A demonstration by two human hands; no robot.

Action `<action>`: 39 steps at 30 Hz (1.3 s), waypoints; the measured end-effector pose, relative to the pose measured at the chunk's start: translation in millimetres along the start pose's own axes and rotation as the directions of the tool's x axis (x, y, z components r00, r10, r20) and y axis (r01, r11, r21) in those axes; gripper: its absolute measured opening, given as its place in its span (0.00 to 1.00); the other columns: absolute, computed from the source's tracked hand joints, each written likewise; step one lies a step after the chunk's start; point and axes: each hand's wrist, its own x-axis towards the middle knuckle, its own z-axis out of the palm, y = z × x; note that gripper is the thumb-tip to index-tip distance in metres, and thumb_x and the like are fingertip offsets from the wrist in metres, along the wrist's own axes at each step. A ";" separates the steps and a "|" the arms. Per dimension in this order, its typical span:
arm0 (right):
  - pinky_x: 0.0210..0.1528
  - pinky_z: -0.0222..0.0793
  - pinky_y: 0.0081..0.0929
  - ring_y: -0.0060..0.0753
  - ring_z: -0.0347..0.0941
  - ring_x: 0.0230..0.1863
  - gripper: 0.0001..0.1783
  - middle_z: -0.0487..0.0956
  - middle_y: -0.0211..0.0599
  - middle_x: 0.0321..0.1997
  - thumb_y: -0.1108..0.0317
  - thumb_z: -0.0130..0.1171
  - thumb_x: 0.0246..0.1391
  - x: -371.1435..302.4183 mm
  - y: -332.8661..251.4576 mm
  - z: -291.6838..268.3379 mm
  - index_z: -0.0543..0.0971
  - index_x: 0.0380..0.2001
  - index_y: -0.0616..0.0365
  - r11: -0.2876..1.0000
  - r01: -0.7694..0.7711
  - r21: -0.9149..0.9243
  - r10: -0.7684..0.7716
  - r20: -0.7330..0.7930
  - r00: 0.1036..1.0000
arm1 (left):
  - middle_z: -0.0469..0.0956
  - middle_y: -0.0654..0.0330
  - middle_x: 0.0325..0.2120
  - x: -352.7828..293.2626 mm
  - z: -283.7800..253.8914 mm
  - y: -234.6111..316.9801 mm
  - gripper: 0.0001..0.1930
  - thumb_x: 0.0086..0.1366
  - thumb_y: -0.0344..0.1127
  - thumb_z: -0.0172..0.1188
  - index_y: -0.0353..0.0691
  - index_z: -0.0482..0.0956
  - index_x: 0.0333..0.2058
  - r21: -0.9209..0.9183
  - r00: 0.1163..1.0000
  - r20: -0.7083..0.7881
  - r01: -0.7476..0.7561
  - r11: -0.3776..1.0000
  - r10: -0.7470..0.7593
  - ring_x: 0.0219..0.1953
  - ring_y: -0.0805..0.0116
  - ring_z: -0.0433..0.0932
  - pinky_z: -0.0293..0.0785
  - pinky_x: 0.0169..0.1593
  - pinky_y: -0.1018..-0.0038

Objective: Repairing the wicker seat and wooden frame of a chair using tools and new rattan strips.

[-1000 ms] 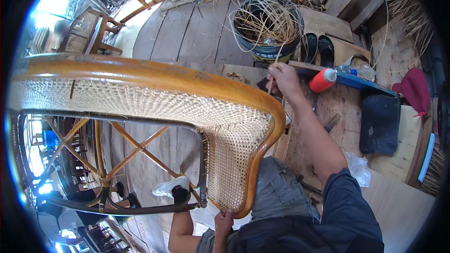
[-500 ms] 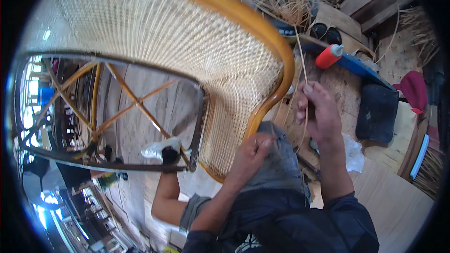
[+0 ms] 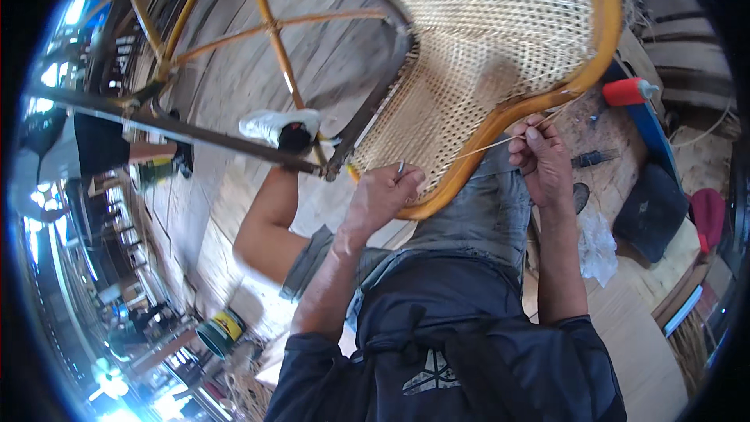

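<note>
A chair with a yellow-brown rattan rim and a pale woven cane panel lies tilted against my lap. My right hand pinches a thin cane strand beside the rim. The strand runs across the rim toward the weave on the left. At the panel's lower corner is my left hand, fingers curled and thumb pressed in; whatever they grip is hidden. A dark ring-like band shows on one of its fingers. The chair's dark seat frame and crossed poles stretch to the left.
A red bottle with a pale nozzle stands at the right, by a blue board edge. Near it are a black pad, a maroon cloth and a clear plastic bag. A dark green bucket sits lower left.
The chair now appears farther right and higher in view. My right hand has come down and left to the rim with the strand, which was stretched upward before. My left hand stays closed near the panel's corner.
</note>
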 end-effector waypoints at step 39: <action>0.22 0.71 0.23 0.28 0.76 0.23 0.06 0.78 0.34 0.26 0.68 0.52 0.59 4.3 -4.8 -65.8 0.73 0.36 0.57 0.903 -0.040 -0.429 -0.195 -0.491 0.849 | 0.69 0.69 0.18 -15.7 -4.0 -96.4 0.14 0.58 0.44 0.58 0.39 0.76 0.25 0.061 0.953 0.275 0.116 0.991 -0.128 0.23 0.79 0.66 0.62 0.27 0.77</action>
